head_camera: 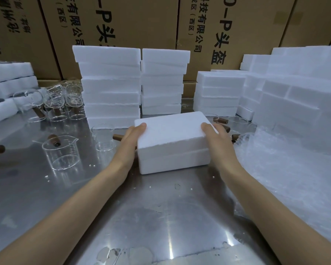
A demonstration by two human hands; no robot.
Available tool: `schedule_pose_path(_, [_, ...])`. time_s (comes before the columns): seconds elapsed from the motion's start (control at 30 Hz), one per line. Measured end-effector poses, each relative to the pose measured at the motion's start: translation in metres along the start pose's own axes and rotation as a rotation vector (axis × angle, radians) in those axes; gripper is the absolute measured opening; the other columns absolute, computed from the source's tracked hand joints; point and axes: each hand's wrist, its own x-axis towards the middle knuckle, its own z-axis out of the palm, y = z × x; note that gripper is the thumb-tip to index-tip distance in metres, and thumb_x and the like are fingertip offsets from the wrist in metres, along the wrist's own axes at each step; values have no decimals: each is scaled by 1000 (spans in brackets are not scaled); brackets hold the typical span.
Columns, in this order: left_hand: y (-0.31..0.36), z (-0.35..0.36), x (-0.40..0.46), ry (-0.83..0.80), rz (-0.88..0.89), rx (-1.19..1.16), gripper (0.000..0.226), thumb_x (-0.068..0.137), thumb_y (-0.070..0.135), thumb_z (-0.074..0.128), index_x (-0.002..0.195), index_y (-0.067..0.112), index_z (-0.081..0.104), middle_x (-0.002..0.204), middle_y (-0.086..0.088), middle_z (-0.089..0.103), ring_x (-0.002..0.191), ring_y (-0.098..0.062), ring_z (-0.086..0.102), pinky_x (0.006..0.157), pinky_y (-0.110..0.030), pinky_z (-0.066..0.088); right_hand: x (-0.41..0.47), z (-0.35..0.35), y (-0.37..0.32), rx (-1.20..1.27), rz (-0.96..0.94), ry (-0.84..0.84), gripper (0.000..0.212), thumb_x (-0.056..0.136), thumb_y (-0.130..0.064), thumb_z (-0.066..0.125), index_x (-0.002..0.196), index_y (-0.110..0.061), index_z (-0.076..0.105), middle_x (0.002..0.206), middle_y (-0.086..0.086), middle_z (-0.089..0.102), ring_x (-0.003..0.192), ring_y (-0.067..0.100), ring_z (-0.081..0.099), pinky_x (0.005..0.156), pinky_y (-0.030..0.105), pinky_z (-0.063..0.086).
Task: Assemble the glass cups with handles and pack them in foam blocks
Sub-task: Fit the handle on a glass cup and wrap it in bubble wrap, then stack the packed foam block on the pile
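Note:
A closed white foam block (pixel 172 142), two halves joined along a seam, stands on the steel table (pixel 141 217) in the middle. My left hand (pixel 131 142) grips its left side with the thumb on top. On the right side, my right hand (pixel 216 138) holds it the same way. What the block holds is hidden. A glass cup with a spout and brown wooden handle (pixel 60 152) stands to the left. Two small bare glass cups (pixel 103 137) stand beside it. Several more handled cups (pixel 54 104) cluster at the back left.
Stacks of foam blocks (pixel 111 87) (pixel 162 83) (pixel 218 92) stand behind, with a bigger pile (pixel 294 96) and clear plastic wrap (pixel 285 169) to the right. Foam trays (pixel 10 81) sit far left. Loose wooden handles (pixel 221 120) lie behind my right hand. Cardboard boxes (pixel 141 22) form the back wall.

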Motion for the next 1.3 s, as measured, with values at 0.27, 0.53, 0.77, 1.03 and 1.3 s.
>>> schedule_pose_path(0.27, [3,1,5,66,-70,-23,31,81,48,61,104,27,66,109,-4,71,105,-27,65,99,-44,47,3,2,0,-127,30,8,28,87,-43,42,96,-21,56,83,-13,53,78,5,48,65,31,35])
schedule_pose_path(0.53, [6,5,2,91,-96,-43,21,91,32,56,106,19,62,112,-10,67,99,-28,60,101,-46,43,6,1,0,-151,26,4,22,85,-40,46,70,-24,49,73,-10,50,71,8,46,59,29,32])
schedule_pose_path(0.77, [10,6,-2,81,-117,-6,31,95,33,54,122,18,57,113,-6,66,101,-26,64,87,-38,48,4,-1,1,-54,66,-30,16,86,-36,49,99,-28,55,94,-10,54,85,7,50,71,30,39])
schedule_pose_path(1.03, [16,17,-18,167,216,352,51,94,41,54,141,35,38,148,11,32,126,-7,38,103,-32,35,4,4,-5,-323,-327,57,27,88,-21,47,90,-38,69,123,-13,56,111,-1,45,85,10,31])
schedule_pose_path(1.3, [12,17,-31,118,430,734,44,82,57,41,109,37,69,137,15,51,130,-4,40,112,-38,29,5,4,-6,-323,-286,15,23,87,-38,47,95,-34,68,104,-20,54,98,0,44,77,23,32])
